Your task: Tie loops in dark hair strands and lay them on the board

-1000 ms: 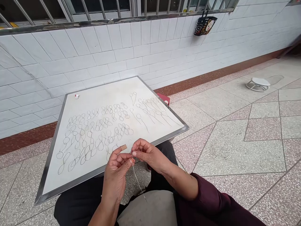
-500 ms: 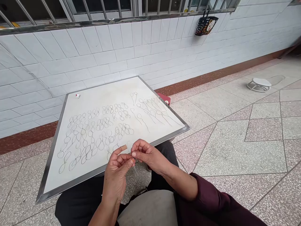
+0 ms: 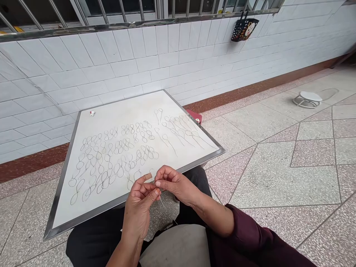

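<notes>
White tabletop (image 3: 125,111) sits ahead of the grip. Ahead-left I see rows of double-looped strands (image 3: 108,159), likely the done lot; ahead-right, single-loop strands (image 3: 165,137) with straight tails, probably what's left. Left hand (image 3: 140,198) and right hand (image 3: 174,185) pinch one thin strand (image 3: 162,202), end hanging just below the grip. I'd call it mid-piece; fingers hide its shape.

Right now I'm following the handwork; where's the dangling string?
In the head view, low, just left of centre, the string hangs below where the left hand and right hand meet.
</notes>
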{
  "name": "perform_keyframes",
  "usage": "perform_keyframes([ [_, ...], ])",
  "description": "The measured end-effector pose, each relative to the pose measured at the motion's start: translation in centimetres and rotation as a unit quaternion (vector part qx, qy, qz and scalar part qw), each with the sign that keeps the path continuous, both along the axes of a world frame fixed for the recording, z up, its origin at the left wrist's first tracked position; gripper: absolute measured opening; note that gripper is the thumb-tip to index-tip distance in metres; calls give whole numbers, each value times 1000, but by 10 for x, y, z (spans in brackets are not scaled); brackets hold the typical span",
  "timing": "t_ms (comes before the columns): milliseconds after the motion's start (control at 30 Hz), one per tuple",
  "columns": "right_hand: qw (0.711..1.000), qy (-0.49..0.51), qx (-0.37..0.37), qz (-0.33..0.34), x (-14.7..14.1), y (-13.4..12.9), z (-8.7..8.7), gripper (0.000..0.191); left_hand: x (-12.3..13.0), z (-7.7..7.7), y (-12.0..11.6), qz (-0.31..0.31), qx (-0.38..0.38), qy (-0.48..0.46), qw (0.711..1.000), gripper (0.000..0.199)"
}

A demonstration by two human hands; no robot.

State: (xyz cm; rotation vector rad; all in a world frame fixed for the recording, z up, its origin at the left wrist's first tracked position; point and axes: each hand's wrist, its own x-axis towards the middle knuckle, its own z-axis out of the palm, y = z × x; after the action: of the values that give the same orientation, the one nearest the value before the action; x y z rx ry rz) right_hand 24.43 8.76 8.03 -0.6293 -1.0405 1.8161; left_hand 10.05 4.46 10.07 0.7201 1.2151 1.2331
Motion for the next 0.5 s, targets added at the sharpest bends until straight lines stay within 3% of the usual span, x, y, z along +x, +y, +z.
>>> perform_keyframes([
  [500, 998, -30, 30, 55, 11, 2, -5, 39, -11, 5, -3, -56, 14, 31, 998, 63],
])
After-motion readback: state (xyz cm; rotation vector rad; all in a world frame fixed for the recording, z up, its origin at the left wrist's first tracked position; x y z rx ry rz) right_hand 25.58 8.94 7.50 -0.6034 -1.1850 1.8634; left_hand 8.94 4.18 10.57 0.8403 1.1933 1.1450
